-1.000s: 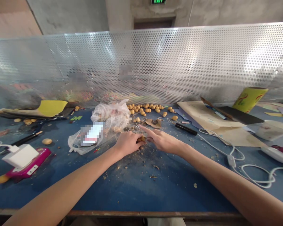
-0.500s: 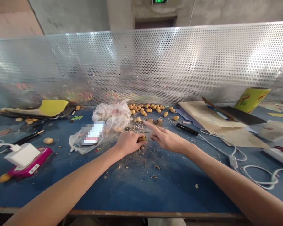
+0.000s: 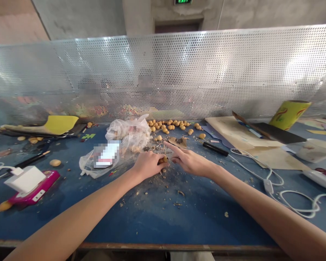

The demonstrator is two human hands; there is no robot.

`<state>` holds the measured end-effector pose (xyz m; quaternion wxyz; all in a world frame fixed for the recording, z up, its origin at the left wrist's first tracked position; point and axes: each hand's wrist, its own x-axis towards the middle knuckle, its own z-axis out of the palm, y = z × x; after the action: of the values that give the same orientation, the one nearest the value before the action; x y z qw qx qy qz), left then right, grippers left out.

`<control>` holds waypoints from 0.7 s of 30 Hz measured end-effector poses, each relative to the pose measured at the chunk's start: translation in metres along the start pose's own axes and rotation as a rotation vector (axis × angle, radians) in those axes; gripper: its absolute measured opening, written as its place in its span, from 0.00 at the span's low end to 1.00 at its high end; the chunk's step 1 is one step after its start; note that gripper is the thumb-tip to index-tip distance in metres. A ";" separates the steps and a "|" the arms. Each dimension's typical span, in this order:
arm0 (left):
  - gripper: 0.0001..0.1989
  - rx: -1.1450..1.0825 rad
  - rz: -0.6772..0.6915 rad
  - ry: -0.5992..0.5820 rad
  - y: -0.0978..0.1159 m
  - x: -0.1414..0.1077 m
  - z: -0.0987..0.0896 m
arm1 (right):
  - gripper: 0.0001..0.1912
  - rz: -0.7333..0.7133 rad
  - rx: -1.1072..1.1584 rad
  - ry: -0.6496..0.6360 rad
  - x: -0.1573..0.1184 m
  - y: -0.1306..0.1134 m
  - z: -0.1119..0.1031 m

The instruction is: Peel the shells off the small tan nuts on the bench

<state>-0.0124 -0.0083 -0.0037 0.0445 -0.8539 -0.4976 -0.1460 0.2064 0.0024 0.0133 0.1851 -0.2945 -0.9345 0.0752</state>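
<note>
bright light, hard glare on perforated metal screen, edges bowed

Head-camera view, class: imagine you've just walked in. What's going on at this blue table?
A person is working with bare hands at a blue table. The left hand holds a small tan piece, and the right hand is right beside it with the index finger extended. Crumbly debris is scattered below the hands. More tan pieces lie beyond them, next to a plastic bag.

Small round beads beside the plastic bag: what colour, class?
The small round beads are golden tan, best in the head view.
</note>
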 end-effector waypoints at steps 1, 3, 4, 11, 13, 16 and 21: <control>0.17 0.000 -0.001 -0.001 0.000 0.000 0.000 | 0.34 0.006 0.012 0.004 0.000 0.001 0.001; 0.17 0.003 -0.003 -0.005 0.000 0.000 -0.001 | 0.34 0.016 0.026 0.014 0.000 0.003 0.002; 0.17 0.006 -0.003 -0.006 0.000 0.000 -0.001 | 0.34 0.020 0.036 0.017 0.000 0.003 0.003; 0.19 0.008 0.012 0.009 0.001 -0.001 -0.001 | 0.35 0.043 0.233 0.001 0.004 -0.001 0.007; 0.19 0.004 0.010 0.009 0.001 -0.001 -0.001 | 0.35 0.043 0.246 -0.006 0.005 -0.001 0.006; 0.19 -0.004 0.011 0.002 0.000 0.000 -0.001 | 0.34 0.062 0.246 0.037 0.004 0.002 0.003; 0.18 -0.002 0.018 0.007 -0.001 0.000 -0.001 | 0.34 0.052 0.254 0.039 0.003 0.003 0.005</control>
<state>-0.0133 -0.0086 -0.0030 0.0464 -0.8578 -0.4897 -0.1490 0.2039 0.0068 0.0090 0.2369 -0.2944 -0.9057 0.1923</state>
